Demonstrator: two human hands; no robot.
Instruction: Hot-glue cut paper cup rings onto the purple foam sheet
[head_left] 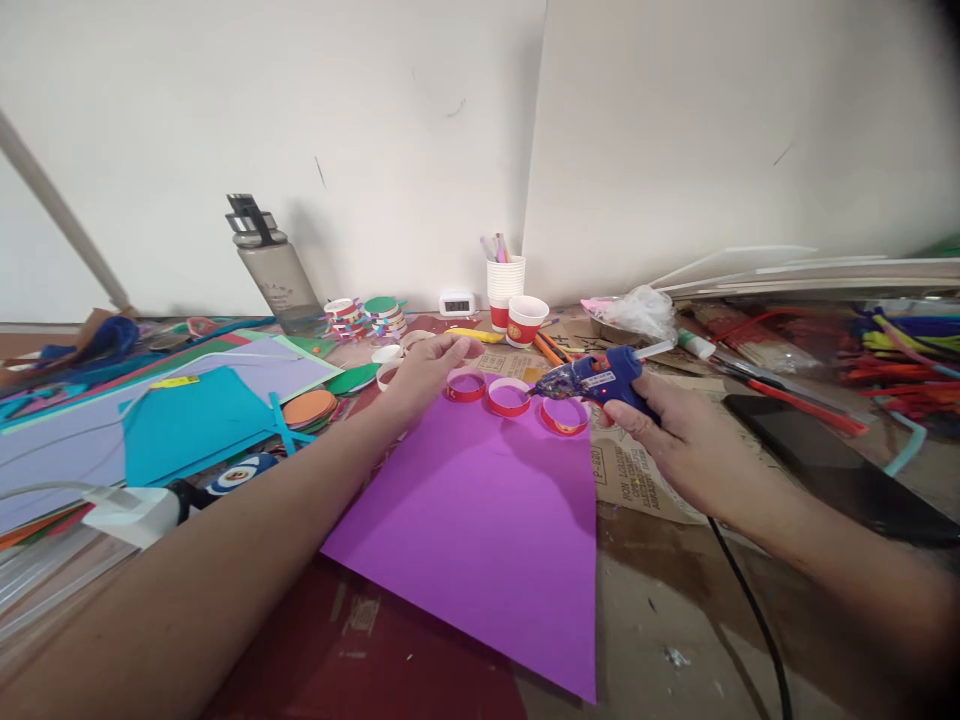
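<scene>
My right hand [667, 425] is wrapped round the grip of a blue hot glue gun [592, 380], with a clear glue stick poking out of its back. Its nozzle points left, by the rim of the middle paper ring. Three red-and-white paper rings, the left one [466, 386], the middle one [508, 398] and the right one [565, 416], form a row along the far edge of a purple sheet [480, 540]. My left hand [442, 358] is just behind the left ring, fingers loosely stretched to the right; nothing shows in them, though their undersides are hidden.
Stacked paper cups [505, 285], a single cup [527, 320], a small digital clock [457, 303] and a bottle [274, 270] stand at the back. Coloured paper [202, 420] lies left. A black phone-like slab [832, 465] lies right; the gun's cord [757, 600] runs down the front.
</scene>
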